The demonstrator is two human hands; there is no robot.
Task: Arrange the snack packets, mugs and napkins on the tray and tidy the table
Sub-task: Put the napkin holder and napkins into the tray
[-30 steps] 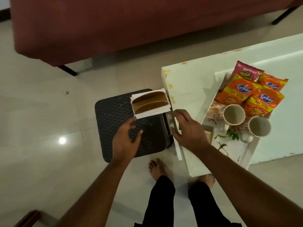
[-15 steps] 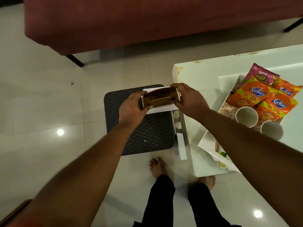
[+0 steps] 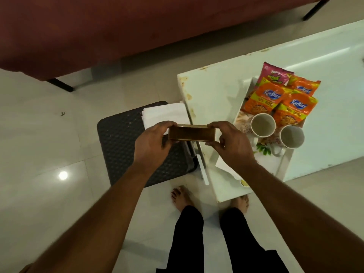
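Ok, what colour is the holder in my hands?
The holder is brown, wood-like, best seen in the head view.

The floor (image 3: 39, 134) is pale glossy tile with one round lamp reflection (image 3: 63, 175) at left. A maroon sofa (image 3: 137, 26) on black legs (image 3: 61, 84) spans the top. A white low table (image 3: 216, 91) with a stained edge stands at right. A dark textured stool (image 3: 122, 138) is just beside it.

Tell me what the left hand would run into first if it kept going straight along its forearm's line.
The wooden holder, whose left end the left hand grips; past it, the white napkin stack on the dark stool, though that probably lies lower, so depth is unclear.
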